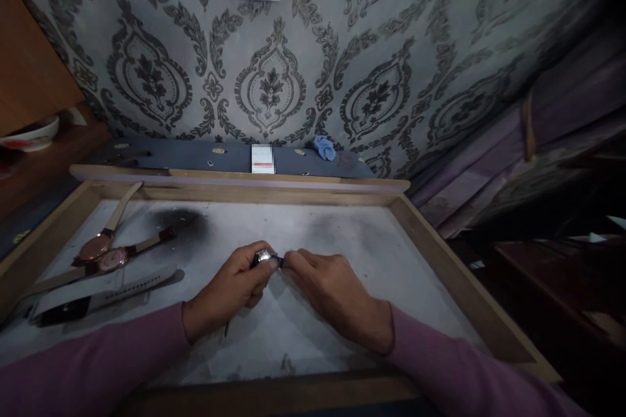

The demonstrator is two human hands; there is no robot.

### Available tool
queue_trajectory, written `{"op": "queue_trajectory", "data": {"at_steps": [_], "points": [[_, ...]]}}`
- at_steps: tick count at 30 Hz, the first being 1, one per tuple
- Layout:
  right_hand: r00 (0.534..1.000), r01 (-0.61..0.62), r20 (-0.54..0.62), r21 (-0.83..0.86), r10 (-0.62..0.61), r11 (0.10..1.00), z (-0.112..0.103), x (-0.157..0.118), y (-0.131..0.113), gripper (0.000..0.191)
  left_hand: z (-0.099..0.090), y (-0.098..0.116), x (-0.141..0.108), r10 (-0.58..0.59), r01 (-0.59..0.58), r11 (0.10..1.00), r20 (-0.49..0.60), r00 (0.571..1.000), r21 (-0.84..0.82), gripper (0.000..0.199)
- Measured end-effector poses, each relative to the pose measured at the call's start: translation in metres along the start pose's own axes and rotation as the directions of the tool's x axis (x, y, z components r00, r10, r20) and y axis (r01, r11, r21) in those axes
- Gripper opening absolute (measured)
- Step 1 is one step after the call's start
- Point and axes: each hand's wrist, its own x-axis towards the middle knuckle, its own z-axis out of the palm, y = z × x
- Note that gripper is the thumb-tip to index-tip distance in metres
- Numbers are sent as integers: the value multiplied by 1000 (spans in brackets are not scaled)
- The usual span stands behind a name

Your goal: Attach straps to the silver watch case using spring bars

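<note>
A small wristwatch (265,256) with a shiny silver case and dark strap is gripped in my left hand (233,280), thumb on top and fingers curled beneath. My right hand (332,296) is closed at the watch's right side, its fingertips pinching a short dark piece that looks like the strap (280,262). Part of that piece is hidden by the fingers. Both hands are above the white bottom of a shallow wooden drawer or tray (425,238). A thin dark end hangs below my left hand.
Two rose-gold watches (96,247) with light straps lie at the left, beside a white-strapped watch (124,290) with a dark face. Beyond the wooden rim are a phone (263,159) and a crumpled blue cloth (324,148). A bowl (33,135) stands at far left; a purple curtain (499,150) hangs right.
</note>
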Motion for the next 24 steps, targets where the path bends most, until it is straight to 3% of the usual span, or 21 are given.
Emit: {"op": "queue_trajectory", "data": {"at_steps": [11, 24], "points": [[999, 9, -46, -10, -10, 1000, 0, 1, -3, 22, 2, 3, 2, -29, 28, 999, -20, 999, -32, 18], [979, 23, -199, -136, -50, 990, 0, 0, -6, 27, 2, 8, 0, -12, 13, 1000, 6, 1000, -28, 17]]}}
